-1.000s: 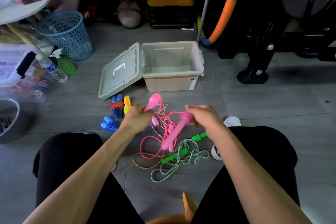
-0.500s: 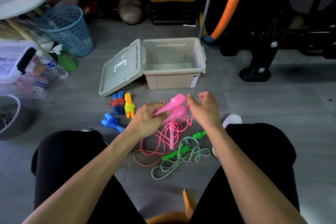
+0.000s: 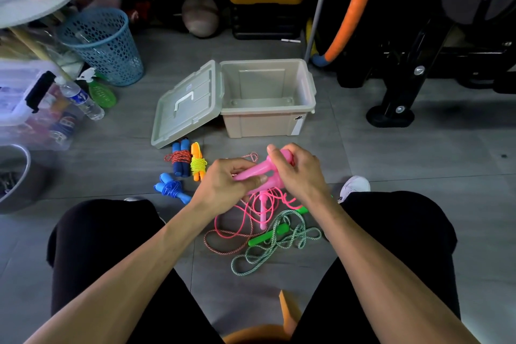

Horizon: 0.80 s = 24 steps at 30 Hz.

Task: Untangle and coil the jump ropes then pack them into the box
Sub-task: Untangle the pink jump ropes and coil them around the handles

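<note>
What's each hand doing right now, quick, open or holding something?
Left hand: gripping the pink handles of a jump rope.
Right hand: curled round the same pink handles at their far end.

Grey tiled floor [image 3: 391,165]; blue mesh basket [image 3: 103,47]; dim light

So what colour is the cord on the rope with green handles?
Green and white twisted cord, head view.

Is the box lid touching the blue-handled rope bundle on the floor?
Cannot tell. In the head view the lid's lower corner ends right above the blue-handled bundle, and no clear gap or contact shows.
</note>
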Tool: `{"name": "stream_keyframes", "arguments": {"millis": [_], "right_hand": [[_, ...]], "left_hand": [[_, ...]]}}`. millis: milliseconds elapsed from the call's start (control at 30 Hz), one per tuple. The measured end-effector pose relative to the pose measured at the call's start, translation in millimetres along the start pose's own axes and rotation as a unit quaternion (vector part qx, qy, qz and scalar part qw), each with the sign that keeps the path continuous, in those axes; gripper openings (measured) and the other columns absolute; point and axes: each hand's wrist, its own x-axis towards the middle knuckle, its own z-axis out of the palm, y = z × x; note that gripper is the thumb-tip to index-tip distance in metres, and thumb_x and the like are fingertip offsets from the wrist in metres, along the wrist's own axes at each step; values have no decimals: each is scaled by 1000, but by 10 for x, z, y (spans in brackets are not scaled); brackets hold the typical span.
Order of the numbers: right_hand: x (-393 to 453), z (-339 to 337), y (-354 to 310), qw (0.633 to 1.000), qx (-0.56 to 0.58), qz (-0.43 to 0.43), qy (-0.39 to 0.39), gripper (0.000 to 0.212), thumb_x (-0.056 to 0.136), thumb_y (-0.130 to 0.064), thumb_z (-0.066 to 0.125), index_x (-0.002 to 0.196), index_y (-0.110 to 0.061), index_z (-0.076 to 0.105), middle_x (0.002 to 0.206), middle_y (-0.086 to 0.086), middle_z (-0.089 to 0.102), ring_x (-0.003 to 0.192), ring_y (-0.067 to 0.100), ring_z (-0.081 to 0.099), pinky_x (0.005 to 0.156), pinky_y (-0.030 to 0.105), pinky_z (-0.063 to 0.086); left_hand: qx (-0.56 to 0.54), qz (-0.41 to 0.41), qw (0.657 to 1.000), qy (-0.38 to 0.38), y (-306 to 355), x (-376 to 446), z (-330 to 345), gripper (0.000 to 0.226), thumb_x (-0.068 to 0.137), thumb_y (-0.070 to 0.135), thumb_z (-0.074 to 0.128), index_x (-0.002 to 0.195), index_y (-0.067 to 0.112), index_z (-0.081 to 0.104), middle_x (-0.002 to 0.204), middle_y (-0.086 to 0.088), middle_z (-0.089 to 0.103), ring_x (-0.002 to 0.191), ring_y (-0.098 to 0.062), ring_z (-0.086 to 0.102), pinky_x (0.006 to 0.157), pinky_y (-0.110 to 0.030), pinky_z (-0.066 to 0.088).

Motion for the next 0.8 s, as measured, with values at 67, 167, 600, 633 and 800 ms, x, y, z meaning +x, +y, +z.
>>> {"name": "stream_keyframes", "arguments": {"millis": [67,167,600,633,800], "right_hand": [[20,-8,-18,999,12,3,40,42,90,-49,60,73,-11,61,67,1,63,59,1,54,52,12,39],[61,-54,-38,995,20,48,90,38,89,-41,61,68,-9,57,61,-1,58,52,-2,51,47,10,36],[7,15,-90,997,-24,79,2,45,94,-47,50,74,-8,62,70,9,66,66,19,60,59,27,44],[4,6,-102,996,-32,79,-11,46,95,-48,48,76,-9,64,74,9,67,64,15,60,58,24,44],[75,-155,-148,993,8,107,-57,54,96,-54,45,66,-12,62,56,-3,59,60,15,54,63,28,38]], "left_hand": [[58,52,997,12,-47,15,24,12,85,30,71,98,29,72,73,0,69,58,-20,64,51,-32,50],[303,173,936,37,-110,55,29,47,75,49,62,117,28,62,98,4,66,81,-20,65,69,-35,54],[553,77,828,49,-46,67,86,38,85,36,53,116,16,51,103,-5,64,91,-32,65,62,-31,35],[555,71,828,47,-63,72,84,36,85,38,52,114,16,51,101,-6,65,90,-32,66,62,-31,35],[443,-19,896,-9,-166,126,-71,15,89,30,55,95,16,52,88,-8,62,84,-32,63,62,-30,37]]}}
